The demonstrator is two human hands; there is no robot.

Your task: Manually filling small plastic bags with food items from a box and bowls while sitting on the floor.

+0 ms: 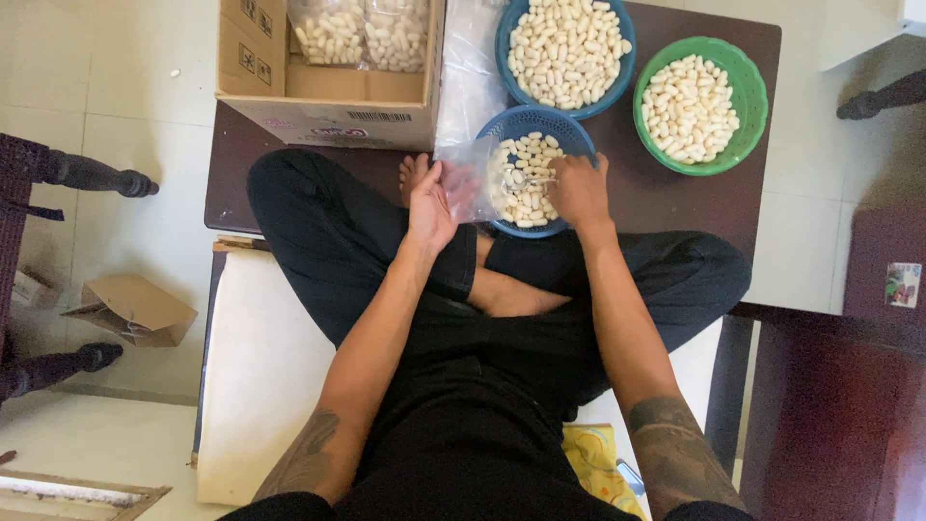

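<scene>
the small clear plastic bag sits at the near left rim of the near blue basket, in front of the person's crossed legs. the left hand grasps the bag by its near edge, thumb and fingers pinching the film so the mouth faces the basket. the right hand rests curled in the basket, fingers closed over a few of the pale oval pieces; just how many it grips cannot be told.

to do this step well, it seems best to keep the bag mouth wide and low over the rim, so pieces dropped or pushed across fall inside and not onto the dark low table, and to take small handfuls rather than heaped ones.

the near basket is partly full. beyond it, the far blue basket is heaped with the same pale pieces, and to the right the green basket holds a fair layer. to the far left a cardboard box holds filled clear bags. a stack of empty clear bags lies between the box and the baskets.
</scene>
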